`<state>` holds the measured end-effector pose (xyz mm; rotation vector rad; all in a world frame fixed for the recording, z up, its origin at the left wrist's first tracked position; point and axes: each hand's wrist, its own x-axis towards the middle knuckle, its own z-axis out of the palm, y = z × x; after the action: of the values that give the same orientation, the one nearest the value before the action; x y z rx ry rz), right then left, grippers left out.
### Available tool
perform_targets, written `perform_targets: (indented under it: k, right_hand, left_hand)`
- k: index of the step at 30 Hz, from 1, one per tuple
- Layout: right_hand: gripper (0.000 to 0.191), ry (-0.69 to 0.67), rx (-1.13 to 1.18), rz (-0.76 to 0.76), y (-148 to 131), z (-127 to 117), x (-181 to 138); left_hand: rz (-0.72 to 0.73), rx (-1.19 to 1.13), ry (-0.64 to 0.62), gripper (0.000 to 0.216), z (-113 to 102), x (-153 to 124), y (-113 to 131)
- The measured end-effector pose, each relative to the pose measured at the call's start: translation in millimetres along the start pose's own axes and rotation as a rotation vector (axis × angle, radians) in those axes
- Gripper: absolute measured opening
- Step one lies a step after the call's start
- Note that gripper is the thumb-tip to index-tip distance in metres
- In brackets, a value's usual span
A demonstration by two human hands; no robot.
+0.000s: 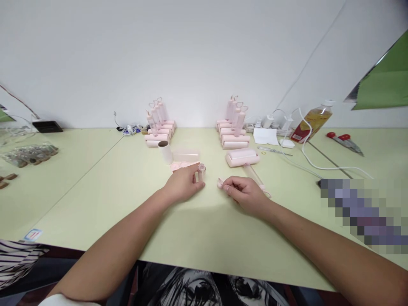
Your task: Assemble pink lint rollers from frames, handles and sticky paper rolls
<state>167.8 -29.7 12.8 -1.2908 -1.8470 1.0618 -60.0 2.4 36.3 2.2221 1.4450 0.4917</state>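
Note:
My left hand (183,185) is closed around a short clear pink tube (202,173), held upright near the table's middle. Between the thumb and fingers of my right hand (245,192) is a small pale pink piece (220,183), too small to name; it is apart from the tube. Behind my right hand lies a clear pink cylinder (253,175) with a loop at its near end, partly covered by the hand. Just beyond my left hand are a white roll with a brown core (165,154), a translucent pink cover (186,155) and flat pink pieces (180,165).
Pink cases with upright clear cylinders stand in two rows, left (157,138) and right (235,139). One pink case (242,157) lies nearer. At right are tweezers (274,150), white cables (314,159), a drink bottle (314,121) and red-tipped tools (344,140). Bagged items (30,154) lie left.

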Motion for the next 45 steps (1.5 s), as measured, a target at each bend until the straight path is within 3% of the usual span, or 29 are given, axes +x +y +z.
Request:
perform_targets:
  k: [5, 10, 12, 15, 21, 27, 33, 40, 45]
  right_hand:
    - [0.025, 0.041, 0.028, 0.006, -1, 0, -1]
    - [0.022, 0.178, -0.008, 0.079, -2, -1, 2]
    - [0.019, 0.224, -0.049, 0.128, -2, -2, 4]
    - [0.017, 0.21, -0.1, 0.191, -2, -3, 7]
    - [0.022, 0.05, -0.177, 0.147, -1, -6, 6]
    - [0.03, -0.069, -0.269, 0.135, 1, -8, 5]
    - [0.041, -0.171, -0.371, 0.023, -2, -10, 3]
    - [0.044, -0.213, -0.409, -0.075, -1, -10, 3]
    - [0.045, -0.219, -0.418, -0.111, -3, -9, 4]
  left_hand:
    - [0.081, -0.05, -0.048, 0.043, -25, -5, -2]
    - [-0.249, 0.069, 0.202, 0.022, -49, -3, -12]
    - [-0.363, 0.132, 0.174, 0.013, -53, -1, -17]
    - [-0.419, 0.195, 0.035, 0.009, -50, 1, -23]
    - [-0.325, 0.226, -0.004, 0.01, -30, 4, -22]
    - [-0.254, 0.224, 0.044, 0.024, -28, 1, -11]
    - [-0.052, 0.032, -0.039, 0.039, -15, -6, 0]
    - [-0.034, -0.033, -0.066, 0.032, 15, -3, 9]
    - [-0.05, -0.049, -0.059, 0.033, 23, 0, 8]
